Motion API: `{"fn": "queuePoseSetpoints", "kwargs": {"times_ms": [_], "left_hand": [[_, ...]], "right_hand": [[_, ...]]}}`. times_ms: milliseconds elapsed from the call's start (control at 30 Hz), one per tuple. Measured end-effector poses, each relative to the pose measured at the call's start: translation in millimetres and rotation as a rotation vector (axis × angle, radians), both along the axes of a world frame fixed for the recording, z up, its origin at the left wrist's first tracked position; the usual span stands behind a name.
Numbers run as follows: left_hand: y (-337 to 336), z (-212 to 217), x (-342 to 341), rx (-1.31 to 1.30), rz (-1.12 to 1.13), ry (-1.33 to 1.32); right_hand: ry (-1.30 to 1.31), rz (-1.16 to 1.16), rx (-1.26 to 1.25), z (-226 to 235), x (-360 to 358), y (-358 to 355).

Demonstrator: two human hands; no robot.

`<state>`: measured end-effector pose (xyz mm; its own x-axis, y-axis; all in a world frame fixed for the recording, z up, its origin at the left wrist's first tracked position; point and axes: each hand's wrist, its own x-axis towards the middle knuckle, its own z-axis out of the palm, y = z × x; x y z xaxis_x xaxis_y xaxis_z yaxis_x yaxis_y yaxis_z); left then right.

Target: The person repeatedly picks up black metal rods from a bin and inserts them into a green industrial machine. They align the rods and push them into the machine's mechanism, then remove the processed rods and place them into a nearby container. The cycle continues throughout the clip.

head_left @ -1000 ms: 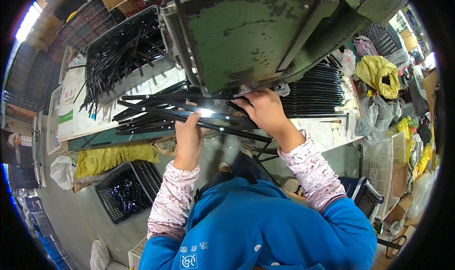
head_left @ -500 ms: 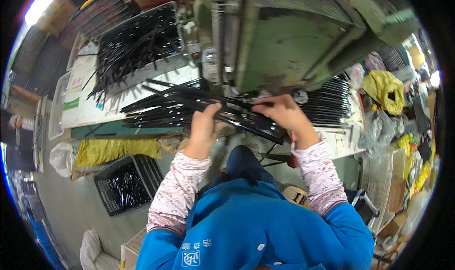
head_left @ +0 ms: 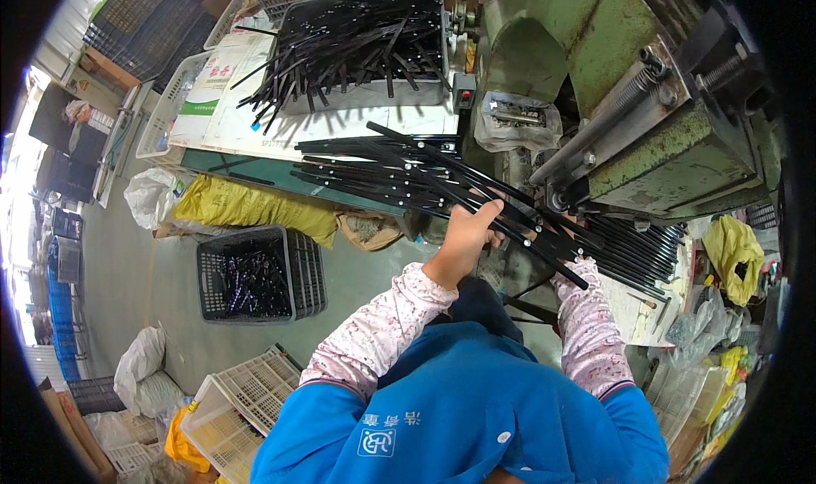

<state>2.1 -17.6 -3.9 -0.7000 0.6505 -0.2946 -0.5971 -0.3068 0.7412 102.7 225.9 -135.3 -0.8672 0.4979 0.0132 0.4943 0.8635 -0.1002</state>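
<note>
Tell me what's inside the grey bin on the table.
The grey bin holds a jumbled heap of black strips, some jutting over its near edge. The heap covers the bottom, which can't be seen.

"How's the light?"
"Moderate, with washed-out white glare along the left rim and small glints on the thin black rods"
"Any shadows?"
"Dark stripes on the flat white tabletop sheet below the grey rectangular plastic bin; the worn green metal machine darkens toward the right"
"And sharpness?"
"Mostly crisp centrally; straight edges bow near the black circular border"
</note>
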Motion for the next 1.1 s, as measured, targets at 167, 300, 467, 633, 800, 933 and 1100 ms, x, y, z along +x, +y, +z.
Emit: {"fn": "queuePoseSetpoints", "kwargs": {"times_ms": [167, 300, 467, 633, 800, 933, 1100], "left_hand": [[-32.3, -5.0, -3.2, -0.001, -0.058, -0.202], [-80.4, -82.3, -51.6, -0.337, 0.255, -0.142], [-125.0, -148.9, -141.0, -0.472, 0.200, -0.109], [-125.9, -125.9, -168.0, -0.994, -0.295, 0.291], [-98.1, -131.4, -185.0, -0.882, -0.510, 0.668], [-17.7, -84.3, -252.2, -0.810, -0.019, 1.054], [60.6, -37.4, -360.6, -0.956, 0.595, 1.620]], "right_hand": [[0.038, -0.029, 0.073, -7.8, -12.0, -1.7], [-0.097, -0.082, 0.024, 8.0, -27.2, -7.2], [0.123, -0.001, -0.104, -12.0, -16.2, 0.7], [0.229, -0.051, -0.141, -38.9, -6.2, 17.3], [0.589, -0.086, -0.478, -59.4, -12.5, 27.5], [0.708, -0.137, -0.742, -60.9, -10.8, 29.6], [0.541, -0.113, -0.625, -20.1, -2.5, 15.6]]}}
